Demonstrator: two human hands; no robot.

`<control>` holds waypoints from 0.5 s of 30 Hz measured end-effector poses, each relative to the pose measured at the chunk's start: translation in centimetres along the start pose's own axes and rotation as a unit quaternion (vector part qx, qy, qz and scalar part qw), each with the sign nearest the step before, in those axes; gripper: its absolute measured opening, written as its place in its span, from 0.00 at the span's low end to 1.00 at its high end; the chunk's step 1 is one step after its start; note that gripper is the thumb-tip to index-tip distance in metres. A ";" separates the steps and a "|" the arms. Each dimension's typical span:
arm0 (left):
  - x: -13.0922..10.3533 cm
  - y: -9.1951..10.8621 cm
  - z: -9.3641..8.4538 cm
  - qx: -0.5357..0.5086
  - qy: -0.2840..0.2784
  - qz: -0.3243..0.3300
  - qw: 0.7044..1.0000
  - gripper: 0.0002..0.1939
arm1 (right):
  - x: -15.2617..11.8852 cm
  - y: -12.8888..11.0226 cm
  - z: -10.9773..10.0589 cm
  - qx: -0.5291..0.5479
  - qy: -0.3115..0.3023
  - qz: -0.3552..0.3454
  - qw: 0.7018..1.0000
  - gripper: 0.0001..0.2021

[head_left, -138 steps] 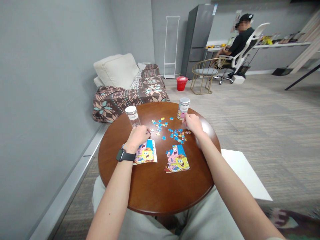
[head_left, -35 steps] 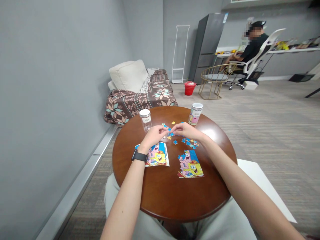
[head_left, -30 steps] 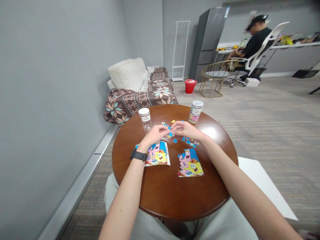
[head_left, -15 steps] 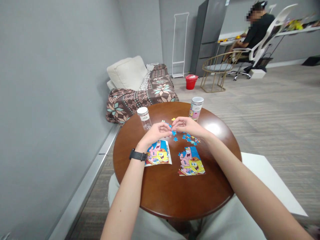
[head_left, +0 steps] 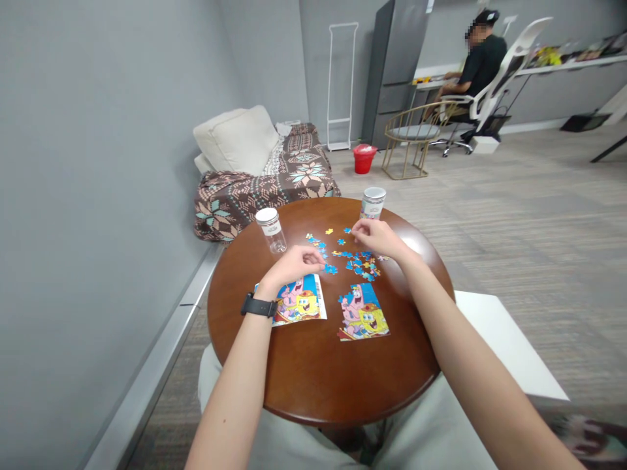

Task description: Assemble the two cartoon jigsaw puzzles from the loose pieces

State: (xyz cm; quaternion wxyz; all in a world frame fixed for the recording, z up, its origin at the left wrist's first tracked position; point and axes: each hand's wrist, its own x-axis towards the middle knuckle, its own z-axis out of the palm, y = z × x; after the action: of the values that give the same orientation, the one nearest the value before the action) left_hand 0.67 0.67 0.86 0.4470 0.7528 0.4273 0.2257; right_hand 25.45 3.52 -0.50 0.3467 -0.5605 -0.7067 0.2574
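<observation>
My left hand (head_left: 300, 261), with a black watch on its wrist, is closed in a pinch above the top edge of the printed picture sheet (head_left: 300, 303). Blue puzzle pieces (head_left: 331, 269) lie right by its fingertips. My right hand (head_left: 376, 236) has its fingers curled together over the far side of the scattered puzzle pieces (head_left: 360, 264), in front of a labelled jar (head_left: 373, 201). Whatever either pinch holds is hidden or too small to make out. A partly assembled puzzle (head_left: 365, 313) lies to the right of the sheet, its left edge uneven.
A clear jar with a white lid (head_left: 272, 232) stands at the left of the round brown table (head_left: 333, 378). Beyond are a covered sofa (head_left: 264, 189), a red bin (head_left: 363, 160) and a gold-framed chair (head_left: 414, 137). Another person (head_left: 482, 62) sits at the back right.
My hands have moved apart: the right one went farther out towards the labelled jar, while the left stayed near the sheet. More loose pieces show between them. The view has shifted slightly right.
</observation>
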 end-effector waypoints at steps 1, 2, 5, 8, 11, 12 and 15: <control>0.0 0.0 0.1 0.022 -0.010 -0.001 1.000 0.06 | 0.1 0.7 -0.5 -0.045 0.010 0.010 0.999 0.03; 0.1 0.1 0.3 0.042 -0.022 0.000 0.999 0.06 | 0.1 1.4 -0.9 -0.074 0.019 0.019 0.997 0.05; 0.1 0.1 0.8 0.103 -0.049 0.001 0.993 0.05 | 0.1 2.5 -1.6 -0.138 0.010 0.047 0.989 0.06; 0.1 0.1 1.1 0.146 -0.055 -0.004 0.988 0.06 | 0.0 2.6 -1.9 -0.169 -0.028 0.066 0.983 0.06; 0.2 0.1 1.2 0.162 -0.052 -0.004 0.985 0.08 | -0.3 2.3 -2.0 -0.166 -0.064 0.069 0.982 0.06; 0.3 0.0 1.2 0.172 -0.046 0.004 0.984 0.09 | -0.3 2.3 -2.1 -0.160 -0.078 0.067 0.982 0.06; 0.4 0.0 1.1 0.224 -0.037 0.055 0.972 0.10 | -0.5 2.3 -2.2 -0.143 -0.117 0.064 0.981 0.07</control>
State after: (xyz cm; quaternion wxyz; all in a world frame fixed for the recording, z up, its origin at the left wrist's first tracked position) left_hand 1.68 0.43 0.29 0.2700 0.8637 0.4081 0.1202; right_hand 28.62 3.55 -0.93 0.1608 -0.6146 -0.7345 0.2386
